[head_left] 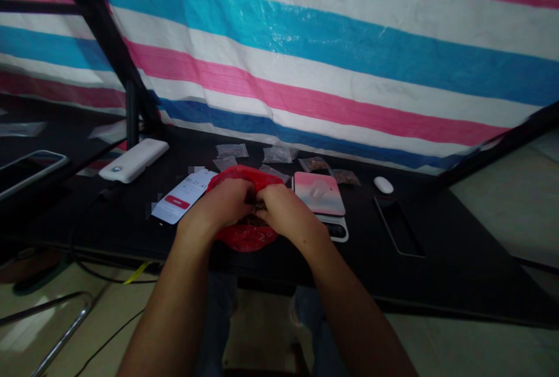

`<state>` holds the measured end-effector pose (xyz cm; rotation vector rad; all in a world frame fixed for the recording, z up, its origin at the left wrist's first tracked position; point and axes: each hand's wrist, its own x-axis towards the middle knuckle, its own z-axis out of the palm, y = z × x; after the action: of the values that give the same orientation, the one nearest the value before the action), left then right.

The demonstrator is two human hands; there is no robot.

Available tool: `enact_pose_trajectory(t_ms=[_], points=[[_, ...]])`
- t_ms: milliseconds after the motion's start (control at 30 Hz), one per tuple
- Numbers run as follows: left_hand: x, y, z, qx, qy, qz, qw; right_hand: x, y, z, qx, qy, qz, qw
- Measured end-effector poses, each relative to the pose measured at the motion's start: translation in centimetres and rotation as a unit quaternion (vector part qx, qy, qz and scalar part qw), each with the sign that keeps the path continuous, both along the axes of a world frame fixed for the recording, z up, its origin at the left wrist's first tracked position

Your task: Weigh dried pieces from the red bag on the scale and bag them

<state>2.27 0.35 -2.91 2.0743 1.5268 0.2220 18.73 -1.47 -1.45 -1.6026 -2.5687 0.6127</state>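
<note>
Striped sheeting (305,51) is being spread behind a black tabletop (437,278), where a red plastic bag (247,242) is resting. That bag is being reached into by the left hand (231,199) and right hand (283,208), among brown pieces (254,221); whether fingers are being held apart or together cannot be told. Left of the bag, a lit phone (181,199) is lying; to its right, a scale (342,236).

Place type uncertain; I see an improvised work stall: striped plastic sheeting (305,86) across top, black desk (437,272) below.
</note>
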Motion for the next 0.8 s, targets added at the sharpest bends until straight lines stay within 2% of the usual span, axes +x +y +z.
enact_pose_trajectory(t_ms=[167, 300, 533, 800], points=[[0.0, -0.3, 1.0, -0.005, -0.012, 0.004, 1.0, -0.1, 0.0, -0.1, 0.026, 0.021, -0.004, 0.999], [-0.3, -0.4, 1.5, -0.011, -0.001, 0.006, 1.0, 0.4, 0.3, -0.4, 0.016, 0.054, 0.007, 0.998], [-1.3, 0.0, 1.2, -0.018, 0.028, -0.015, 0.999, 1.5, 0.8, -0.4, 0.019, 0.076, 0.018, 0.997], [-0.7, -0.2, 1.4, -0.037, 0.019, -0.011, 0.999, 1.9, 1.0, -0.5, 0.002, 0.161, 0.047, 0.986]])
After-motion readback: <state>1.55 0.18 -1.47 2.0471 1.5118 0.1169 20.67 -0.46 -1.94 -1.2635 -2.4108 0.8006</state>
